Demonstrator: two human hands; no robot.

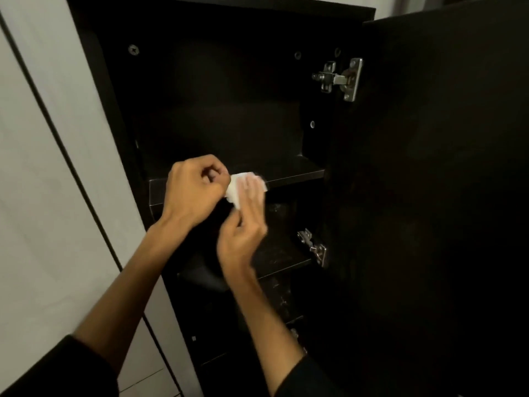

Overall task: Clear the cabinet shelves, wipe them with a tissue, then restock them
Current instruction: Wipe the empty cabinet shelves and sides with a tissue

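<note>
Blk sleeves (57, 368), bare forearms

No readable text or labels.

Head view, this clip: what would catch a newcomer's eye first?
The white tissue stands out against the dark cabinet, held between the left hand and the right hand in front of the upper shelf's front edge. Next, the bright metal hinges: the upper hinge at top right, the lower hinge beside the shelf below, both by the open door.
</note>
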